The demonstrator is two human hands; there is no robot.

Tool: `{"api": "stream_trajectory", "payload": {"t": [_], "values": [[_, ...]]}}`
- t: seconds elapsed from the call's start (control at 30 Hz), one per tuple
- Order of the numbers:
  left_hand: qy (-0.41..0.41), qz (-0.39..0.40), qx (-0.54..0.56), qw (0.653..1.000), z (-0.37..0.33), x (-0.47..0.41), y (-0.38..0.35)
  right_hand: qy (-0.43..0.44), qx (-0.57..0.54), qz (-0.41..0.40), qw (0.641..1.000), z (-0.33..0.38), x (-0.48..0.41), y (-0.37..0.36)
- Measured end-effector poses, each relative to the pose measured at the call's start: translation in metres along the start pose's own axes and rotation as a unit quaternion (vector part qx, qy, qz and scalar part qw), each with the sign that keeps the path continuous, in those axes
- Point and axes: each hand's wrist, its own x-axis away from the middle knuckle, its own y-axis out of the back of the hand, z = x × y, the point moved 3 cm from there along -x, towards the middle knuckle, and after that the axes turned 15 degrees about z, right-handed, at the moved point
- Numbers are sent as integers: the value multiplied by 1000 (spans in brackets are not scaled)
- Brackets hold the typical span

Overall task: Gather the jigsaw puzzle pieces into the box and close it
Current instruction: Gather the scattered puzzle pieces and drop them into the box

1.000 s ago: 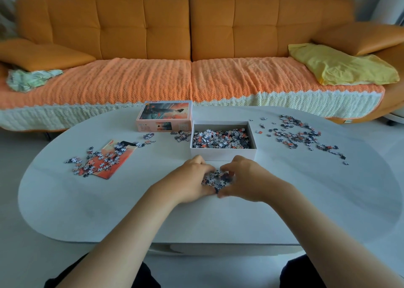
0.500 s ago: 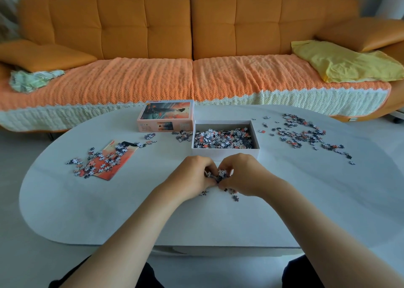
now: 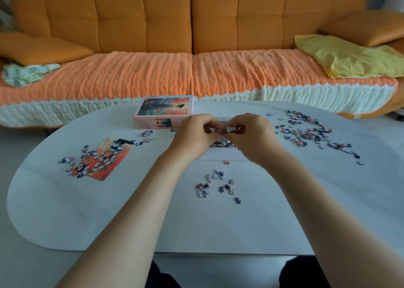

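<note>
My left hand and my right hand are held together above the open white box, fingers curled round a small bunch of puzzle pieces between them. The hands hide most of the box and the pieces inside. Loose pieces lie scattered on the table in front of the box. More pieces lie at the right and at the left on an orange picture card. The box lid, printed with a picture, stands behind and left of the box.
The white oval table stands before an orange sofa. A yellow cloth lies on the sofa's right, a patterned cloth on its left. My dark-clothed knees show under the near table edge.
Both hands rose from the table with a bunch of pieces and moved forward over the box. Several pieces stayed behind on the table where the pile was.
</note>
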Motion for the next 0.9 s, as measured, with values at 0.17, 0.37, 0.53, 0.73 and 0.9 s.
{"api": "stream_trajectory", "payload": {"t": [0.17,0.37,0.53,0.73,0.9], "values": [[-2,9,-97,995,16,-11,-6,-39,55,64,996,-15,-10,-13],[-43,3,-158,987,24,1,1,28,59,9,998,-11,-5,-4],[-54,60,-141,987,21,26,1,114,73,28,990,0,15,-6],[53,245,-184,950,32,54,-9,48,155,185,969,-4,38,-24],[64,258,-165,950,35,60,-14,56,204,225,951,-10,45,-39]]}}
